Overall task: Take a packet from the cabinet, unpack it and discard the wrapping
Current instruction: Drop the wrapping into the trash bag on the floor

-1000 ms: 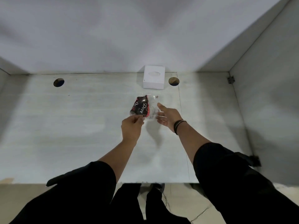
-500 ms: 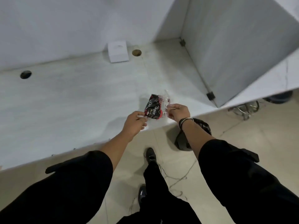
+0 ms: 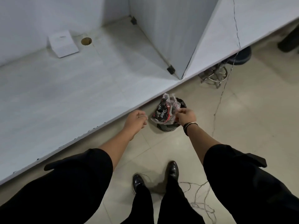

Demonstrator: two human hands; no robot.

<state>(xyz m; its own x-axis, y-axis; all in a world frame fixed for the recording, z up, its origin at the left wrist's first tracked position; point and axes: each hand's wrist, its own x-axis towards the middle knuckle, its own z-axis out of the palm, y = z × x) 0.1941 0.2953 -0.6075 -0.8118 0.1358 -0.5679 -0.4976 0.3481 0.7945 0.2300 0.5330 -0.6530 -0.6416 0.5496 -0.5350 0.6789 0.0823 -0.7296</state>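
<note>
A black and red Dove packet [image 3: 162, 113] in crinkled clear wrapping hangs in the air just past the desk's front edge. My right hand [image 3: 185, 116] is shut on the packet's right side, pinching the clear plastic. Directly below the packet a black bin [image 3: 168, 127] stands on the floor, mostly hidden by the packet and my hand. To the left, my left hand [image 3: 135, 119] is apart from the packet with its fingers curled shut; I see nothing clearly in it.
The pale desk [image 3: 72, 88] runs diagonally at the left, with a white box [image 3: 63, 43] and a cable hole [image 3: 86, 41] at its back. A grey partition [image 3: 169, 33] rises at the right. A chair base [image 3: 215, 76] and loose wires [image 3: 200, 201] lie on the tiled floor.
My view has swung down and right from the desk to the floor. The packet moved off the desk to above the bin. My left hand let go of it; my right hand now holds it alone.
</note>
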